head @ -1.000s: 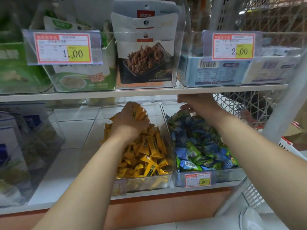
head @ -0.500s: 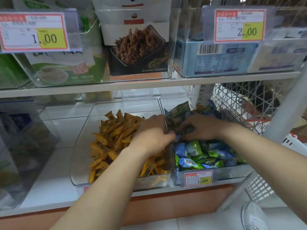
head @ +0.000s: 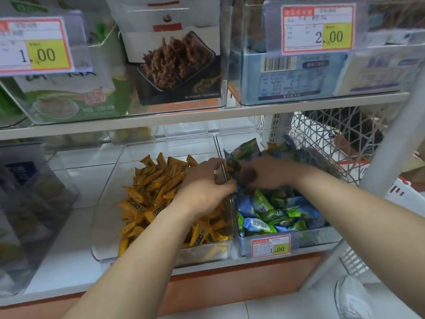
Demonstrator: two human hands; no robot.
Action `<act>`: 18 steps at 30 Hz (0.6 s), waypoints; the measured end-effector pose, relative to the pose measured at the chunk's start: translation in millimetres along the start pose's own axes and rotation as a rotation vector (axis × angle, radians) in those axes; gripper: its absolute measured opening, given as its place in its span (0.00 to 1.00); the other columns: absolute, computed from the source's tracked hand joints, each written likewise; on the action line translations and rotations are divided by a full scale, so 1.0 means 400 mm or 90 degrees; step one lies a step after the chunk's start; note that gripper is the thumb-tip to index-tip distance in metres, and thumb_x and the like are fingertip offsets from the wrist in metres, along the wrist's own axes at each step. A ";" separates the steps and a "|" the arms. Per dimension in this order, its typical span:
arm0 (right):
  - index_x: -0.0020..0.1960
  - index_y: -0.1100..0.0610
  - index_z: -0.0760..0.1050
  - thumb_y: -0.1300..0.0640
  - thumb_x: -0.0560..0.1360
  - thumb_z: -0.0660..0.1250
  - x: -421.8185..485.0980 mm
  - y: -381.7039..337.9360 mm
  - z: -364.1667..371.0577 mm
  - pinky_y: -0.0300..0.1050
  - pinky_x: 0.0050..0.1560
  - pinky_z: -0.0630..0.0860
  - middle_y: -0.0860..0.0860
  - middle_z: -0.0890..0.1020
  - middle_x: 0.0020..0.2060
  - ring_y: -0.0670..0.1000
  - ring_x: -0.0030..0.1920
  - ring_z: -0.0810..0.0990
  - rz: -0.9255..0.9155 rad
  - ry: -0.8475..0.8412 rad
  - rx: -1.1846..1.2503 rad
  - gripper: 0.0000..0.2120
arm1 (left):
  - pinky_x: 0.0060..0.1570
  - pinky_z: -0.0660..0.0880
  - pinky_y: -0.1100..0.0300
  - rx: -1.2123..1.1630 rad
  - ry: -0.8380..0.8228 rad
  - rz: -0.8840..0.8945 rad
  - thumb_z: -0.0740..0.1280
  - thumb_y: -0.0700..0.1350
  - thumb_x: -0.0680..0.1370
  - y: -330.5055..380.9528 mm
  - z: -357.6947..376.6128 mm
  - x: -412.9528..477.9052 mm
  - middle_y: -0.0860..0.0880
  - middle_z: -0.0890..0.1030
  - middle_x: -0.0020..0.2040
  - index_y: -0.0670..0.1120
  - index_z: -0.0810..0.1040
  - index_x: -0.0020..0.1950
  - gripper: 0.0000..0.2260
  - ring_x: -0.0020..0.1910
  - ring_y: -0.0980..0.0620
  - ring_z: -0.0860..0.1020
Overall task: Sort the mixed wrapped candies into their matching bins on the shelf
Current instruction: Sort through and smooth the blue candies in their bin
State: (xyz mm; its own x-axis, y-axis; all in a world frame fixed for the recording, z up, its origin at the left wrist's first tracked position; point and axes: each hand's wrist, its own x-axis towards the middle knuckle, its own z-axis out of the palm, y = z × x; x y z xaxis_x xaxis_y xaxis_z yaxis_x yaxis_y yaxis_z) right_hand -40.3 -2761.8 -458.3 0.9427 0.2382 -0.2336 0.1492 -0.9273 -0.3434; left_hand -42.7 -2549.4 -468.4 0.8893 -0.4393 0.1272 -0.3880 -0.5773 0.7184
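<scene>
Bare arms reach in from 6 and 4 o'clock: the left forearm (head: 142, 249) and right forearm (head: 356, 208) are uncovered to the frame edge; the left hand (head: 204, 187) and right hand (head: 269, 173) are bare

Left hand (head: 204, 184), right hand (head: 270, 173): close, curled.

Two bins side by side on the lower shelf. The left clear plastic bin (head: 104, 238) holds orange-yellow wrapped stick candies (head: 156, 187), a loose heap lying at all angles, banked against its right wall. The right clear plastic bin (head: 318, 237), touching it, holds blue and green wrapped pillow candies (head: 271, 210), piled highest at the rear, several tilted upward there.
</scene>
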 end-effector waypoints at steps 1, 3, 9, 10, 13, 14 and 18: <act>0.60 0.46 0.80 0.59 0.75 0.68 0.004 0.002 0.008 0.40 0.50 0.77 0.41 0.81 0.46 0.45 0.51 0.81 0.029 -0.046 -0.027 0.16 | 0.57 0.76 0.57 -0.002 -0.003 -0.001 0.67 0.63 0.66 -0.003 0.000 0.001 0.54 0.79 0.61 0.57 0.73 0.68 0.31 0.57 0.53 0.78; 0.63 0.49 0.80 0.66 0.74 0.64 0.013 0.004 0.022 0.48 0.58 0.78 0.47 0.83 0.54 0.51 0.57 0.81 0.058 -0.059 -0.046 0.21 | 0.57 0.76 0.57 -0.006 -0.007 -0.005 0.67 0.64 0.65 -0.008 0.001 0.003 0.55 0.79 0.61 0.58 0.73 0.69 0.32 0.56 0.54 0.78; 0.46 0.44 0.81 0.56 0.75 0.74 -0.004 0.005 0.004 0.36 0.46 0.74 0.38 0.82 0.43 0.42 0.46 0.81 0.033 0.080 0.029 0.06 | 0.59 0.77 0.54 -0.016 -0.016 -0.008 0.70 0.63 0.68 -0.018 -0.001 0.008 0.55 0.78 0.62 0.58 0.72 0.69 0.30 0.58 0.53 0.78; 0.45 0.44 0.81 0.53 0.74 0.74 -0.017 0.003 -0.014 0.34 0.44 0.73 0.38 0.81 0.41 0.41 0.45 0.80 0.024 0.146 0.049 0.04 | 0.59 0.76 0.55 -0.016 -0.007 -0.001 0.71 0.62 0.69 -0.018 -0.002 0.009 0.56 0.78 0.61 0.58 0.73 0.68 0.28 0.59 0.52 0.78; 0.44 0.48 0.83 0.55 0.71 0.77 -0.057 -0.018 -0.068 0.30 0.42 0.73 0.43 0.85 0.39 0.41 0.42 0.83 -0.016 0.329 0.261 0.04 | 0.57 0.72 0.59 0.008 0.067 0.042 0.70 0.61 0.71 -0.005 -0.002 0.011 0.55 0.78 0.63 0.57 0.74 0.67 0.25 0.61 0.53 0.76; 0.44 0.51 0.83 0.57 0.71 0.77 -0.066 -0.033 -0.076 0.30 0.40 0.74 0.45 0.86 0.39 0.42 0.42 0.84 -0.044 0.351 0.346 0.05 | 0.58 0.71 0.59 -0.013 0.088 0.049 0.70 0.62 0.71 0.006 -0.003 0.012 0.56 0.78 0.64 0.57 0.73 0.68 0.26 0.62 0.54 0.75; 0.44 0.56 0.82 0.67 0.71 0.75 -0.066 -0.100 -0.069 0.38 0.44 0.80 0.50 0.86 0.40 0.47 0.44 0.86 -0.145 0.329 0.585 0.08 | 0.55 0.77 0.57 -0.148 0.172 0.065 0.71 0.55 0.75 0.054 -0.017 0.014 0.57 0.83 0.53 0.55 0.79 0.62 0.16 0.52 0.58 0.80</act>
State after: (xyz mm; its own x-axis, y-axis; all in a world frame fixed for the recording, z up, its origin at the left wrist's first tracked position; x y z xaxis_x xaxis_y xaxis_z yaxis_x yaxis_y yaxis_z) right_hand -62.8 -2739.2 -413.4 0.9650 0.0267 0.2610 0.2591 -0.2533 -0.9321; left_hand -44.2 -2559.6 -447.5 0.8930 -0.2708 0.3595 -0.4396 -0.3543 0.8253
